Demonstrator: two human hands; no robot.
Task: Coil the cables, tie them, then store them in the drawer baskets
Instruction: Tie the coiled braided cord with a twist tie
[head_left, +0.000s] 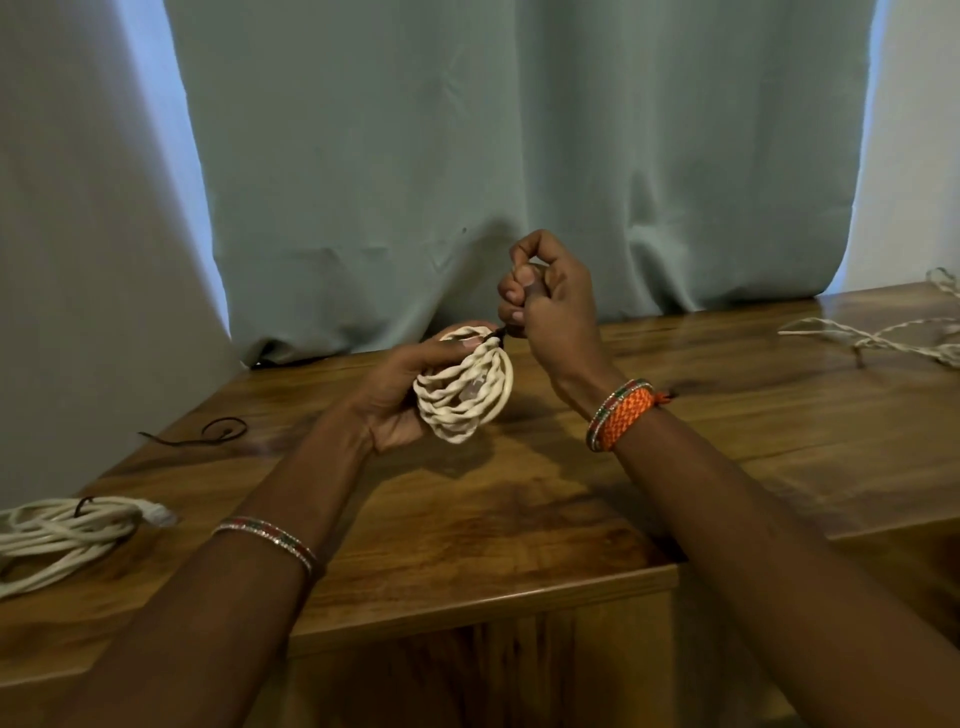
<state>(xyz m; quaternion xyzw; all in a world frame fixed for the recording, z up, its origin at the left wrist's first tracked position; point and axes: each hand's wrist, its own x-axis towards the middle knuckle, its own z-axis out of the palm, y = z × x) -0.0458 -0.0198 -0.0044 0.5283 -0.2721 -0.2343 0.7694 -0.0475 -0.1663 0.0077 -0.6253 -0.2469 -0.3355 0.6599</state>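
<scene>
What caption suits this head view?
Left hand holds a coiled cable while right hand pulls a dark tie.

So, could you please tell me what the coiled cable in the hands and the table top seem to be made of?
Coiled cable: likely plastic-sheathed twisted wire; cream, smooth, faintly glossy strands holding their loops. Table top: apparently varnished wood; brown grain streaks and a sheen that reflects light, though a veneer cannot be excluded.
</scene>
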